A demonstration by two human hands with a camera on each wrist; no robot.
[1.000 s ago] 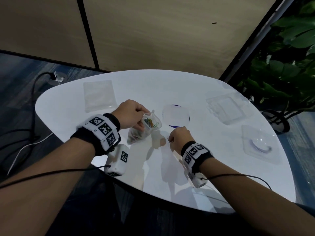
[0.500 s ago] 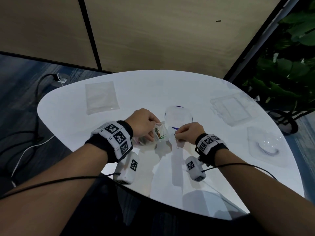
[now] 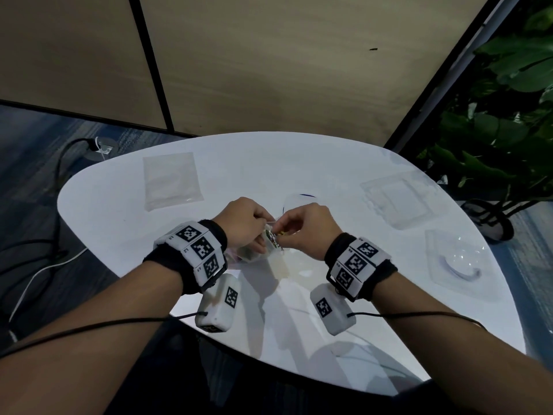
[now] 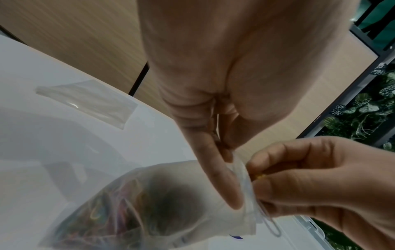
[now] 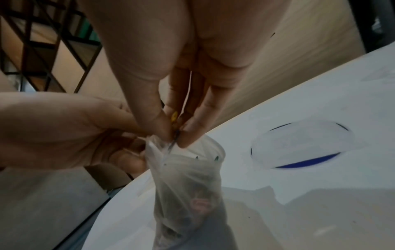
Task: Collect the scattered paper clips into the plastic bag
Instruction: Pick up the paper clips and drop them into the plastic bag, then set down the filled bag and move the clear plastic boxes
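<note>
Two hands meet mid-frame: left hand point(image 3: 244, 227) pinches the plastic bag point(image 5: 188, 182) mouth open so right hand point(image 3: 308, 229), pinching paper clips point(image 5: 174, 118), can drop them in.

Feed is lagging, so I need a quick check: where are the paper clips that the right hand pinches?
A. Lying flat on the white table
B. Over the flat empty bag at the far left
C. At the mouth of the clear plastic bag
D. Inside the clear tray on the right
C: the right hand pinches the paper clips right at the mouth of the clear plastic bag, which the left hand holds.
</note>
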